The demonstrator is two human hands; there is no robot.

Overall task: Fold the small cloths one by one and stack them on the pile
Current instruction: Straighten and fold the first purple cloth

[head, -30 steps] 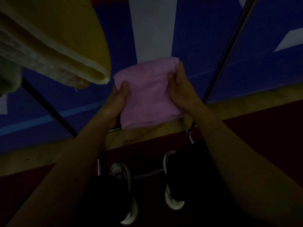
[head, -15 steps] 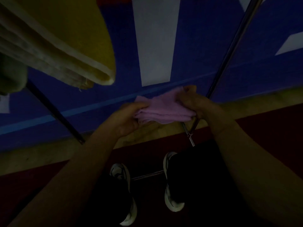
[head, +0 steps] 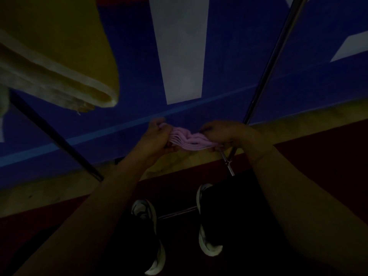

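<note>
Single head-worn wide-angle cam, looking steeply down along both forearms. Hands sit close, mid-frame; shoes (head: 207, 222) on the floor low in frame, farther off. Strong edge distortion, dim exposure. No second view, so no overlap.

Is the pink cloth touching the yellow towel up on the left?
Apart. The head view shows the pink cloth held between both hands, with bare blue surface separating it from the yellow towel.

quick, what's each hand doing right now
Left hand: closed on the left end of the pink cloth.
Right hand: closed on the cloth's right end.
</note>
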